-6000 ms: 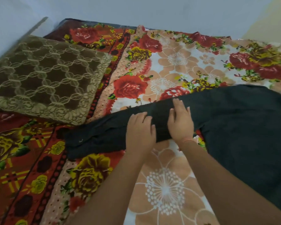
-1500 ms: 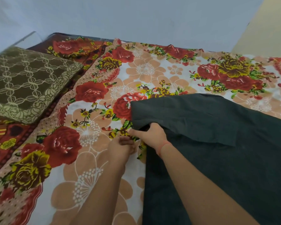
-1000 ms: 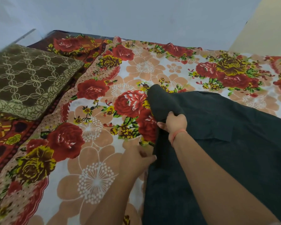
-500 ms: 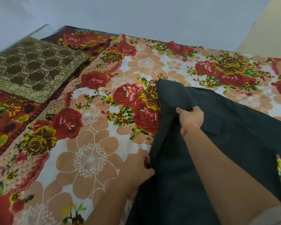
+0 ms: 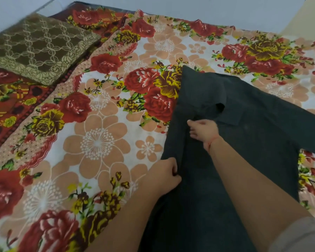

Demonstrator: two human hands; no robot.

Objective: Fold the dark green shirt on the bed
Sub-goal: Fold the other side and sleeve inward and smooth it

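The dark green shirt (image 5: 244, 135) lies spread on the right half of the bed, its left side folded inward along a long straight edge. A sleeve runs off to the right. My left hand (image 5: 165, 176) pinches that folded left edge low down, fingers curled into the cloth. My right hand (image 5: 204, 131), with a red thread at the wrist, rests on the shirt just below the collar. Its fingers are loose and point left. It is blurred by motion.
The floral bedsheet (image 5: 98, 142) covers the bed to the left of and beyond the shirt. A brown and gold patterned cushion (image 5: 36, 48) sits at the far left corner. A pale wall runs behind the bed.
My right hand carried the gripped upper left part of the shirt inward, laid it down and released it. My left hand stayed on the left edge lower down.
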